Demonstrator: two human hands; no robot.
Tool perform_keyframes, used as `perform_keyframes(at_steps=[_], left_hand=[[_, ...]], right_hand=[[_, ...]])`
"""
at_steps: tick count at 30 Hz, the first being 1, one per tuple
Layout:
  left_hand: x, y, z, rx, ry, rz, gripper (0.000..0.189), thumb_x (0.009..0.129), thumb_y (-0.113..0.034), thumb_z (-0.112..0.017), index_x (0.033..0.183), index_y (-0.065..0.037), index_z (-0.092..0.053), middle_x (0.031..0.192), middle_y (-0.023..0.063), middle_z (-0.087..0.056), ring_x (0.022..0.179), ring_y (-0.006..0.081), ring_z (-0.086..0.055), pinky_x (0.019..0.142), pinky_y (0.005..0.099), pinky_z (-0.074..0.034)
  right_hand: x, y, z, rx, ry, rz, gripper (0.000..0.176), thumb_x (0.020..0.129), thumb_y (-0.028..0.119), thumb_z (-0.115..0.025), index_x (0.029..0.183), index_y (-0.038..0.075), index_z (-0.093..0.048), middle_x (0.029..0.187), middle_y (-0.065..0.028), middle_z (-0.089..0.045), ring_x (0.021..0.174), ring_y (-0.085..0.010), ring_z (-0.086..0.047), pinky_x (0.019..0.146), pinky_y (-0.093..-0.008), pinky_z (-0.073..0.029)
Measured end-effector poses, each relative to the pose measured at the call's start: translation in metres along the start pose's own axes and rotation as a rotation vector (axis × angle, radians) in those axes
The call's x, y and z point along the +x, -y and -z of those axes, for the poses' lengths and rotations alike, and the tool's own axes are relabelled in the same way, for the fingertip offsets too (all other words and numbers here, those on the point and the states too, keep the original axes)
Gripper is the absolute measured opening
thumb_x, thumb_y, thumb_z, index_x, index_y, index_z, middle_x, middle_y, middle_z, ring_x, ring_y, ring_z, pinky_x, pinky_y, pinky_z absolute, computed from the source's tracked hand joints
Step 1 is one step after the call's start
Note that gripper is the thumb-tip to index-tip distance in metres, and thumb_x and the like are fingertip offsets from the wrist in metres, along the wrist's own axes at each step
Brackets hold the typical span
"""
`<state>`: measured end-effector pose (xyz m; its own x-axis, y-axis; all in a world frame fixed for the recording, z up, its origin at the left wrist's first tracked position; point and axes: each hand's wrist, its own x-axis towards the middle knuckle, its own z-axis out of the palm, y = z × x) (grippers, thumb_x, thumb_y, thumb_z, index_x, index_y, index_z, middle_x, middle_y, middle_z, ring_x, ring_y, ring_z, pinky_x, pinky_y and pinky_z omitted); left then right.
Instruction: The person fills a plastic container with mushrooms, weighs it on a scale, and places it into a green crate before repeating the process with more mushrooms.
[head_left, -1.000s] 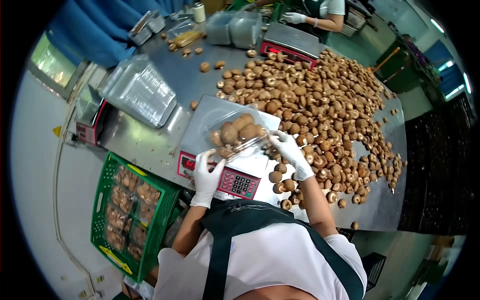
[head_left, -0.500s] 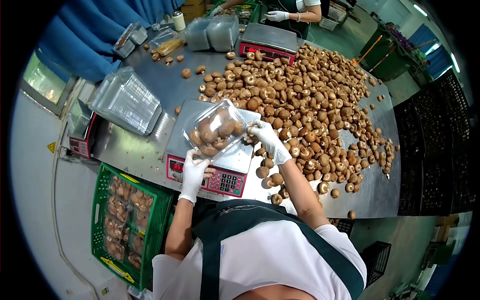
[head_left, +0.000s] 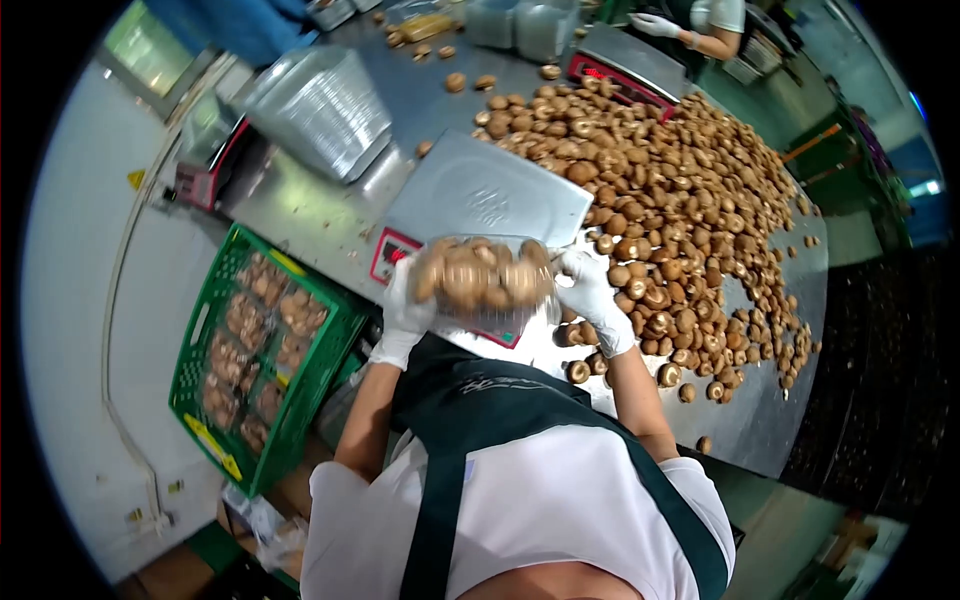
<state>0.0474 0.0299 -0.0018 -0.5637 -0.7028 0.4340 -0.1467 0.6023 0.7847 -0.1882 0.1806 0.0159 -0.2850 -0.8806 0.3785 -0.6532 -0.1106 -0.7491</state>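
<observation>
Dead center of the frame, left hand [head_left: 405, 305] and right hand [head_left: 590, 290] clamp their fingers on both ends of the mushroom pack [head_left: 483, 278], probably light, flimsy and crushable, so that end grip seems smart.

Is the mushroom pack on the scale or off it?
Off: the left hand and right hand hold the pack lifted, clear of the scale pan.

A long steel table [head_left: 330, 215] fills the middle of the room. Left of it lies pale, smooth floor [head_left: 70, 300] with a thin cable [head_left: 104, 370] running along it. Past the table's far left corner, a window [head_left: 150, 45] lets in daylight beside a blue curtain [head_left: 250, 25] (only its lower edge shows). Right of the table stand dark stacked crates [head_left: 870, 350], and beyond them a bright light [head_left: 925, 187] glows.
</observation>
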Motion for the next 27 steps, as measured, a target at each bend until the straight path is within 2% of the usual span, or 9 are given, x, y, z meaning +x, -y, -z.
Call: perform_keyframes(at_steps=[7, 12, 13, 16, 18, 19, 20, 22, 27], left_hand=[[-0.023, 0.036, 0.038, 0.401, -0.137, -0.200, 0.039, 0.077, -0.007, -0.067, 0.110, -0.002, -0.049, 0.121, 0.0174, -0.054, 0.106, 0.0304, -0.056, 0.090, 0.0340, -0.047], [-0.042, 0.046, 0.050, -0.078, -0.286, 0.152, 0.039, 0.086, -0.016, -0.058, 0.118, -0.001, -0.042, 0.127, 0.0197, -0.043, 0.115, 0.0287, -0.048, 0.097, 0.0342, -0.041], [-0.038, 0.026, 0.052, -0.791, -0.345, 0.437, 0.029, 0.092, -0.012, -0.048, 0.117, 0.002, -0.043, 0.133, 0.0115, -0.041, 0.118, 0.0197, -0.045, 0.099, 0.0330, -0.039], [-0.026, 0.024, 0.078, -0.005, 0.087, -0.175, 0.052, 0.087, -0.016, -0.056, 0.131, -0.002, -0.034, 0.133, 0.0098, -0.041, 0.121, 0.0193, -0.044, 0.103, 0.0324, -0.035], [-0.048, -0.002, 0.074, -0.999, -0.084, 0.576, 0.065, 0.081, -0.024, -0.063, 0.135, -0.004, -0.033, 0.135, 0.0074, -0.040, 0.123, 0.0178, -0.041, 0.107, 0.0313, -0.029], [-0.066, 0.013, 0.055, -1.314, -0.214, 0.497, 0.067, 0.078, -0.028, -0.066, 0.134, -0.006, -0.035, 0.134, 0.0060, -0.042, 0.122, 0.0200, -0.041, 0.105, 0.0334, -0.030], [-0.081, 0.033, 0.040, -1.626, -0.342, 0.395, 0.070, 0.074, -0.032, -0.068, 0.132, -0.008, -0.038, 0.133, 0.0047, -0.044, 0.121, 0.0222, -0.042, 0.104, 0.0355, -0.030], [-0.058, 0.018, 0.062, -1.703, -0.325, 0.323, 0.069, 0.078, -0.035, -0.065, 0.134, -0.008, -0.036, 0.133, 0.0058, -0.043, 0.123, 0.0197, -0.040, 0.107, 0.0368, -0.028], [-0.095, 0.080, 0.155, -1.144, -0.786, 0.639, 0.056, 0.085, -0.037, -0.058, 0.130, -0.007, -0.042, 0.125, 0.0074, -0.049, 0.115, 0.0213, -0.046, 0.098, 0.0355, -0.037]], right_hand=[[0.032, 0.040, -0.031, -0.257, -0.141, 0.461, 0.029, 0.058, -0.003, -0.070, 0.084, 0.005, -0.062, 0.091, -0.0073, -0.066, 0.072, -0.0218, -0.061, 0.059, -0.0295, -0.050], [0.040, 0.040, -0.063, -0.136, -0.063, 0.420, 0.024, 0.060, -0.006, -0.068, 0.078, 0.005, -0.058, 0.091, -0.0083, -0.066, 0.071, -0.0236, -0.061, 0.059, -0.0307, -0.050], [0.039, 0.038, -0.071, -0.070, -0.030, 0.392, 0.023, 0.060, -0.006, -0.067, 0.079, 0.005, -0.058, 0.088, -0.0085, -0.066, 0.069, -0.0254, -0.061, 0.059, -0.0312, -0.050], [0.024, 0.046, -0.095, 0.153, 0.173, 0.031, 0.021, 0.064, -0.003, -0.070, 0.080, 0.002, -0.058, 0.082, -0.0078, -0.064, 0.067, -0.0249, -0.061, 0.061, -0.0310, -0.050], [0.025, 0.060, -0.113, 0.029, 0.341, 0.412, 0.030, 0.066, 0.002, -0.072, 0.094, 0.002, -0.059, 0.089, -0.0083, -0.063, 0.077, -0.0206, -0.062, 0.069, -0.0297, -0.050], [0.010, 0.074, -0.121, 0.269, 0.532, -0.521, 0.047, 0.068, 0.010, -0.074, 0.110, 0.001, -0.055, 0.102, -0.0098, -0.061, 0.091, -0.0203, -0.061, 0.078, -0.0299, -0.048], [-0.018, 0.022, -0.148, -0.144, 0.542, 0.129, 0.059, 0.070, 0.016, -0.075, 0.120, -0.001, -0.049, 0.116, -0.0132, -0.055, 0.101, -0.0193, -0.058, 0.082, -0.0298, -0.046], [0.002, 0.071, -0.166, 0.449, 0.641, -0.358, 0.049, 0.074, 0.018, -0.074, 0.115, 0.000, -0.054, 0.107, -0.0111, -0.061, 0.093, -0.0173, -0.060, 0.081, -0.0292, -0.046], [0.018, 0.096, -0.179, 0.355, 0.663, -0.273, 0.021, 0.082, 0.010, -0.066, 0.101, 0.003, -0.064, 0.082, -0.0058, -0.067, 0.068, -0.0062, -0.057, 0.068, -0.0217, -0.048]])
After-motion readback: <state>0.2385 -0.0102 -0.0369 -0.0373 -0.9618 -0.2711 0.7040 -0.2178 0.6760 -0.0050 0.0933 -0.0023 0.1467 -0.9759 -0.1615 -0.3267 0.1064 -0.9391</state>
